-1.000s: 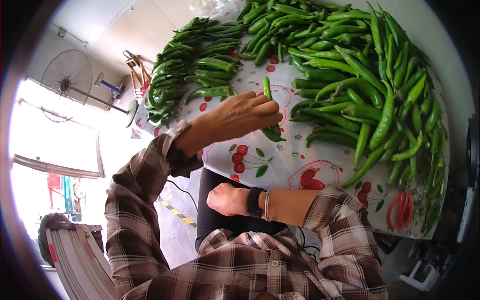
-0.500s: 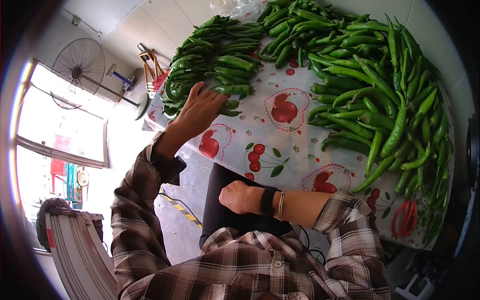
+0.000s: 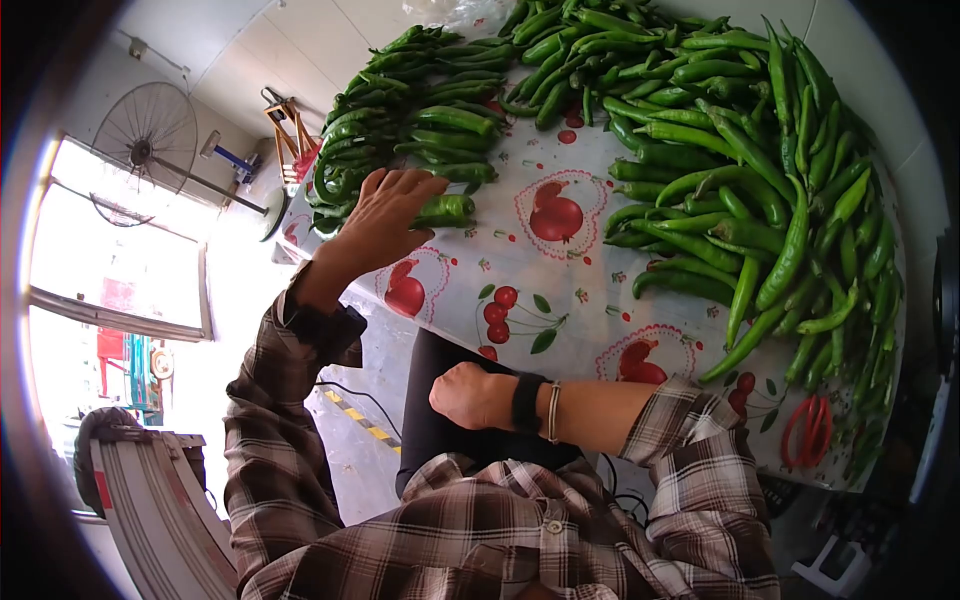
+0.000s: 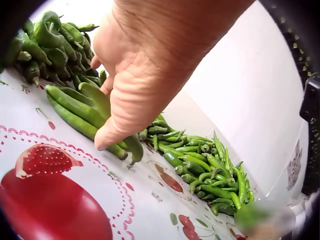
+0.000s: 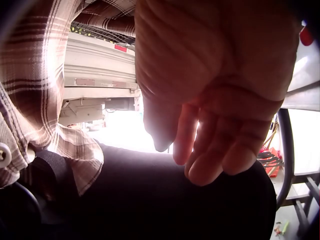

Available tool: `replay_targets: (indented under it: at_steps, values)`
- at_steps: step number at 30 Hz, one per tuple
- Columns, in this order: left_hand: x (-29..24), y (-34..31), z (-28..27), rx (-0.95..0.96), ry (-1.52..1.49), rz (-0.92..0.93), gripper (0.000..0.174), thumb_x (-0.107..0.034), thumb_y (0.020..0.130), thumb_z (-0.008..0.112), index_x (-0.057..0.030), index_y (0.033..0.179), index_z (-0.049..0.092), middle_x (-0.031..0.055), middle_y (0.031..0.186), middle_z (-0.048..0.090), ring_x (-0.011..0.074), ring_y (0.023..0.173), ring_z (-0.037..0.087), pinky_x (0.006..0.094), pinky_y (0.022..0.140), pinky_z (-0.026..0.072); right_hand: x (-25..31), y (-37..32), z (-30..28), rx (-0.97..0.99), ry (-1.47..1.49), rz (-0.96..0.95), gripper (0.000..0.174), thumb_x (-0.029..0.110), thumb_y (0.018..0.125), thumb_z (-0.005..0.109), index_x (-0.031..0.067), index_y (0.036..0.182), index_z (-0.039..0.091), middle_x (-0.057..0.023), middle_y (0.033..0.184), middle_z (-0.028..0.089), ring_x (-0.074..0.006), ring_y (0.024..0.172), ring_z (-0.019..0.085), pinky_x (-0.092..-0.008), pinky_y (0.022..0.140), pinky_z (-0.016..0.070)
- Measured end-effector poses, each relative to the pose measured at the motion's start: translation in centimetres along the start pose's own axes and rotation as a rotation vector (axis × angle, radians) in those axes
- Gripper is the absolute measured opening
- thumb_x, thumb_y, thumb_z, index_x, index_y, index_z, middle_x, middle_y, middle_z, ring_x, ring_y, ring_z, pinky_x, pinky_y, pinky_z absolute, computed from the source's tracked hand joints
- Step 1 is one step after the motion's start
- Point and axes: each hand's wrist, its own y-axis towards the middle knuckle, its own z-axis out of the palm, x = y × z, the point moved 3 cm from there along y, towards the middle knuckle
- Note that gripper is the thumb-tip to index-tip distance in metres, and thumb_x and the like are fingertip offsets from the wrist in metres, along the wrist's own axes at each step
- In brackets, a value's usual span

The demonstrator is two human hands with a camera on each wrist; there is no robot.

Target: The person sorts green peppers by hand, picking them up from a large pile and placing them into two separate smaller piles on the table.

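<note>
My left hand point(image 3: 385, 220) is at the near end of the left-hand rows of green peppers point(image 3: 350, 130), its fingers extended over the peppers. Beside its fingertips a thick green pepper point(image 3: 445, 207) lies on the cloth. In the left wrist view the thumb of the left hand point(image 4: 145, 75) points down against a few long peppers point(image 4: 75, 112); its other fingers are partly hidden behind the palm. My right hand point(image 3: 470, 395) rests over the dark-clothed leg, and the right wrist view shows this hand point(image 5: 215, 75) empty, its fingers loosely bent.
A large heap of green peppers point(image 3: 740, 200) covers the table's right side. Red bands point(image 3: 806, 432) lie near the front right edge of the patterned tablecloth point(image 3: 590, 290). A plastic bag point(image 3: 455, 14) is at the back. A fan point(image 3: 142, 152) stands off to the left.
From mid-table, my left hand has carried the peppers left to the rows; its fingers have since straightened and released them. The right hand stays at the leg. The head view has shifted slightly.
</note>
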Motion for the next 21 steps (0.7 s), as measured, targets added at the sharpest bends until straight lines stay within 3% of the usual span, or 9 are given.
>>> replay_targets:
  at_steps: [3,5,9,14,21]
  values:
    - [-0.3,-0.2,-0.1,0.020,-0.008,-0.018,0.063,-0.013,0.068,0.070,-0.0106,0.126,0.048,0.0101,0.126,0.047,0.0282,0.121,0.041,0.0429,0.107,0.0228,0.1,0.0,-0.6,0.042,0.003,0.031,0.013,0.008,0.072,0.056,0.0022,0.078,0.066,-0.0131,0.078,0.067,-0.0271,0.075,0.067,-0.0363,0.063,0.0542]
    - [-0.5,-0.2,-0.3,0.022,-0.073,-0.027,0.066,-0.013,0.066,0.071,-0.0098,0.127,0.048,0.0104,0.126,0.046,0.0280,0.120,0.041,0.0422,0.105,0.0253,0.2,0.0,-0.8,0.136,-0.014,0.079,0.018,0.008,0.074,0.062,0.0028,0.090,0.069,-0.0103,0.090,0.069,-0.0235,0.084,0.067,-0.0334,0.067,0.0542]
    - [0.1,-0.2,0.0,0.037,-0.136,-0.059,0.064,-0.013,0.065,0.072,-0.0081,0.125,0.050,0.0103,0.122,0.048,0.0280,0.117,0.043,0.0406,0.101,0.0297,0.2,0.0,-0.9,0.139,-0.011,0.074,0.018,0.008,0.074,0.062,0.0027,0.090,0.068,-0.0104,0.090,0.069,-0.0235,0.084,0.067,-0.0334,0.066,0.0541]
    - [0.8,0.4,0.6,-0.143,-0.123,-0.016,0.049,-0.008,0.066,0.070,-0.0068,0.113,0.057,0.0090,0.106,0.054,0.0284,0.105,0.050,0.0385,0.090,0.0389,0.2,0.0,-0.8,0.147,-0.019,0.069,0.018,0.008,0.073,0.062,0.0033,0.090,0.068,-0.0105,0.091,0.069,-0.0240,0.084,0.067,-0.0343,0.066,0.0540]
    - [0.6,1.4,0.5,-0.173,-0.260,-0.109,0.042,-0.005,0.065,0.070,-0.0044,0.106,0.056,0.0107,0.101,0.056,0.0307,0.101,0.055,0.0380,0.085,0.0444,0.1,0.1,-0.5,0.130,-0.011,0.077,0.020,0.008,0.073,0.062,0.0030,0.091,0.069,-0.0114,0.092,0.068,-0.0243,0.086,0.067,-0.0349,0.067,0.0540]
